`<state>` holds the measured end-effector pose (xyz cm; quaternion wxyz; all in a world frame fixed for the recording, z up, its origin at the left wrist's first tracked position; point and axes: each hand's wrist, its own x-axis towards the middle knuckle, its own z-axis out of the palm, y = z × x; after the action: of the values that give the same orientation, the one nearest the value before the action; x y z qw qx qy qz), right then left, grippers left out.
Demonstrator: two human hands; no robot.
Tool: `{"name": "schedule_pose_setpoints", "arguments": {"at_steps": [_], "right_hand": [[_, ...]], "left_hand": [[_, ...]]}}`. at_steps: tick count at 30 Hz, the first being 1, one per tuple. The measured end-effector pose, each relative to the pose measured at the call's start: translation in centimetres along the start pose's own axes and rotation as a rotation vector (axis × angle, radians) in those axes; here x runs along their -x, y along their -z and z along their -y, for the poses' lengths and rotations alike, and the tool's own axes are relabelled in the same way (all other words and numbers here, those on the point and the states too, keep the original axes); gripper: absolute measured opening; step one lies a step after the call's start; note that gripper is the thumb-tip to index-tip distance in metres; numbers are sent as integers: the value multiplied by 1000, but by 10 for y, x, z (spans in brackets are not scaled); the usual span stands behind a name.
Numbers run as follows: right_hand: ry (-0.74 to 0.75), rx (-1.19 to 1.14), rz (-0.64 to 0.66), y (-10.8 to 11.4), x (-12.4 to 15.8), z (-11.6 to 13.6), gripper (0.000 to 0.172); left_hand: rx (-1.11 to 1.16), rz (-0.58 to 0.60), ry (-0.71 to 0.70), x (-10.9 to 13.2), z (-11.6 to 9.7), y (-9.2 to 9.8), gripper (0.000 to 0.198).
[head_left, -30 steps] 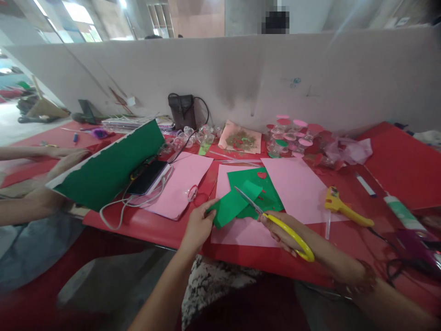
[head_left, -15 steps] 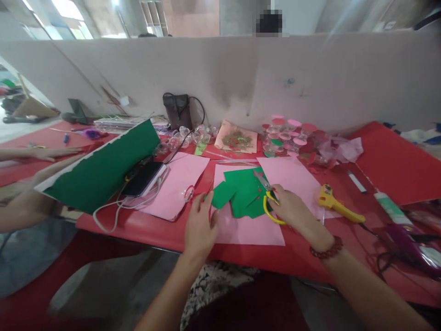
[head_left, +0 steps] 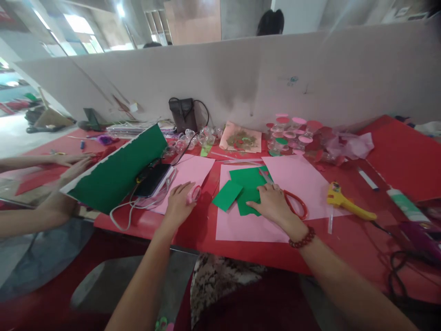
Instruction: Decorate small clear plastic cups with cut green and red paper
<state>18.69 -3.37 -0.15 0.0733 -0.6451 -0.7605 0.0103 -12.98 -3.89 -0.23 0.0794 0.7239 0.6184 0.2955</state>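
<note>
- Green paper (head_left: 250,186), two pieces: a large sheet and a small rectangle (head_left: 226,196). The rectangle's corner overlaps the large sheet's left edge, and both lie on the middle pink sheet (head_left: 241,231), right in front of the person.
- Scissors (head_left: 265,175), one pair: the blades lie over the large sheet and a red handle loop shows beyond the palm.
- Left hand (head_left: 181,201): fingers loosely bent, resting on the left pink sheet (head_left: 195,165), right at one red-rimmed clear cup (head_left: 194,194).
- Right hand (head_left: 273,202): spread flat over the scissors, thumb well apart from the fingers and touching the large sheet; one beaded bracelet (head_left: 303,237) circles the wrist.
- Fingers and palm hide the contact in both cases, so I cannot tell whether the left hand grips the cup or the right grips the scissors.
- Changed since a second ago: the left hand then held up the small green piece, which now lies loose; that hand has moved left to the cup. The scissors' handle then showed yellow, and the blades pointed towards the green piece.
- Around them on the red desk (head_left: 198,235): a third pink sheet (head_left: 312,188) to the right, one yellow glue gun (head_left: 354,208), one marker (head_left: 368,179), one bottle (head_left: 408,205).
- To the left: one phone (head_left: 155,180) with a white cable (head_left: 127,217), one green board (head_left: 120,170) leaning at a slant, and two arms of another person (head_left: 27,219).
</note>
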Motion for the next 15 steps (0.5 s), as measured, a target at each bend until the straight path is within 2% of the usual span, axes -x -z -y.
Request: {"name": "schedule_pose_setpoints", "arguments": {"at_steps": [2,4,8,10,12,15], "right_hand": [[-58,-21,0,-5,-4,2,59],[-112,-63,-19,-9,-6,1,60],[-170,-302,-110,-12,-8,-5,41],[-163,-461,-249,-9,-12,-8,30],[-88,-565,-437,-2,-16,-7,22],[101,-640,-636,7,-19,2,25]], "left_hand": [[62,-6,38,-2,0,0,49],[150,-62,127,-3,-4,1,45],[433,-191,311,-9,-32,-4,41],[617,-123,292,-16,-53,-14,37],[736,-63,245,-25,-73,-31,37],[889,-13,230,-38,-93,-59,42]]}}
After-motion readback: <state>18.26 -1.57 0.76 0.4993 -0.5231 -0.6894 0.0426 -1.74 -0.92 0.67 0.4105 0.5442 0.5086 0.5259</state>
